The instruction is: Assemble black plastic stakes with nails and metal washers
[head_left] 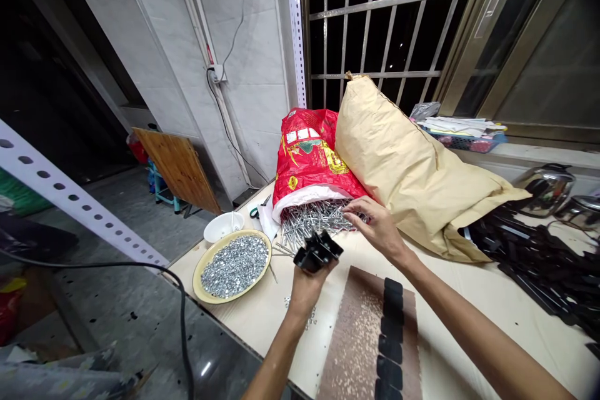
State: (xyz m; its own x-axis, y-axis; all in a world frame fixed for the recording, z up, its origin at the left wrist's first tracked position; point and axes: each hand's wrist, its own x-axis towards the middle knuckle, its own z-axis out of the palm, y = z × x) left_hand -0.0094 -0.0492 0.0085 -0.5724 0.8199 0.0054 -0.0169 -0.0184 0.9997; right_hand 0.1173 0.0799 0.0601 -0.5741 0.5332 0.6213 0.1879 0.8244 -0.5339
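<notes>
My left hand (307, 290) is closed around a cluster of black plastic pieces (319, 251), held upright above the table. My right hand (377, 228) reaches to the right side of a heap of long thin metal screws (312, 219), its thumb and forefinger a little apart at the heap's edge. I see nothing plainly held between those fingers. The screws spill from the mouth of a red bag (304, 156). Left of my left hand, a yellow bowl (199, 278) holds many small metal nuts (237, 265).
A brown board (349, 331) carries a row of black pieces (390, 347). On the right, a large tan sack (412, 169) lies with black plastic parts (539, 256) at its mouth. A white bowl (220, 228) and scissors (255, 212) are behind the yellow bowl. Loose nuts (310, 319) lie nearby.
</notes>
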